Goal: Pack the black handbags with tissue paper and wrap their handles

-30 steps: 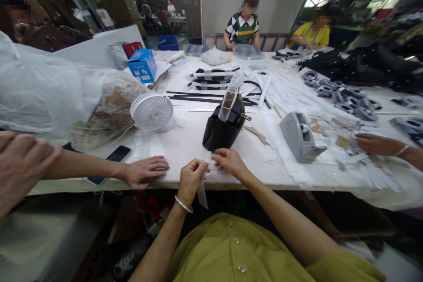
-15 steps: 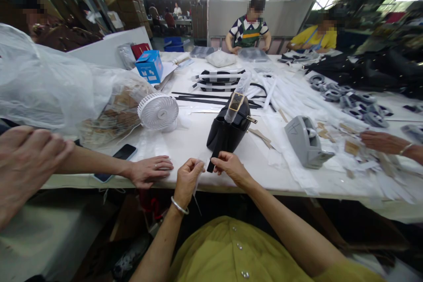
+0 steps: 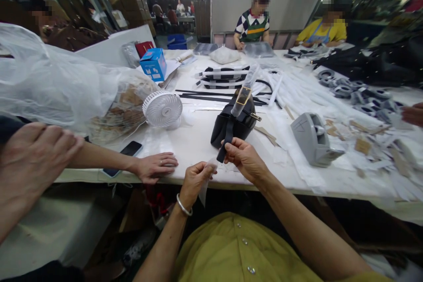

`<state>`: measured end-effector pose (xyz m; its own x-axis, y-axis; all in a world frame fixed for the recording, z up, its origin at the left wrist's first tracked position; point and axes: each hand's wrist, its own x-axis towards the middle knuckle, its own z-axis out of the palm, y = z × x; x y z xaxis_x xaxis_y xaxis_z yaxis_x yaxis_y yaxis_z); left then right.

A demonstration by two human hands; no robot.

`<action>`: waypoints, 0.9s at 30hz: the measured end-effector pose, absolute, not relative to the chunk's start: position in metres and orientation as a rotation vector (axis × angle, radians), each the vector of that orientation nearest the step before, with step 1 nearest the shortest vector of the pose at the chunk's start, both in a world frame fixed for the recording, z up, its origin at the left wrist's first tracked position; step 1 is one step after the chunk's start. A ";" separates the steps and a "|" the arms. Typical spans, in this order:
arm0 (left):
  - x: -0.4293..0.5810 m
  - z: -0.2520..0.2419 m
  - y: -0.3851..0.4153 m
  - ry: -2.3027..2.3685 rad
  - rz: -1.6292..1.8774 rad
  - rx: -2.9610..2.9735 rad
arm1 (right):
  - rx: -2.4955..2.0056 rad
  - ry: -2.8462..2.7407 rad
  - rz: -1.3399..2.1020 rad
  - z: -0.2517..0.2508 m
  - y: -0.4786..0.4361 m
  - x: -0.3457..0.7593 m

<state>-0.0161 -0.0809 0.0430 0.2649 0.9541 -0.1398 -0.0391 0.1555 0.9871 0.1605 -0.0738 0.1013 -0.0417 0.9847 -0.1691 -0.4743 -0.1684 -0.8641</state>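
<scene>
A small black handbag (image 3: 222, 127) stands on the white table in front of me, with a gold buckle (image 3: 243, 95) under clear wrapping at its top. My right hand (image 3: 243, 158) pinches the free end of the bag's black strap (image 3: 228, 139) between thumb and fingers. Just left of it and lower, at the table edge, my left hand (image 3: 195, 181) is closed on a thin translucent wrapping sheet (image 3: 204, 190), which hangs down from the fingers. The sheet's upper end lies close to the strap's tip; whether they touch I cannot tell.
Left of the bag stand a white fan (image 3: 162, 109) and a phone (image 3: 131, 148), near a co-worker's hand (image 3: 157, 167) resting on the table. A grey tape dispenser (image 3: 312, 141) is on the right among paper scraps. Wrapped black straps (image 3: 224, 77) and a blue box (image 3: 153, 64) lie farther back.
My right hand has lifted the strap end slightly up and away from my left hand. More of the translucent sheet hangs below my left hand. The view has shifted a little.
</scene>
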 end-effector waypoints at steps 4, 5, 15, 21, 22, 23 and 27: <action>-0.020 0.037 -0.084 0.977 0.940 1.145 | -0.980 -0.819 1.395 0.103 -0.072 0.159; -0.020 0.036 -0.084 0.971 0.936 1.137 | -0.997 -0.850 1.362 0.103 -0.072 0.159; -0.007 0.042 -0.083 0.906 0.996 0.939 | -1.137 -1.078 1.239 0.095 -0.073 0.156; -0.003 0.044 -0.083 0.958 1.025 1.018 | -1.154 -1.094 1.207 0.090 -0.071 0.157; -0.003 0.044 -0.084 0.966 1.011 1.036 | -1.160 -1.098 1.195 0.090 -0.071 0.157; -0.004 0.045 -0.084 0.968 1.005 1.050 | -1.165 -1.101 1.188 0.089 -0.071 0.157; -0.006 0.045 -0.083 0.955 0.984 1.137 | -1.154 -1.081 1.193 0.086 -0.070 0.160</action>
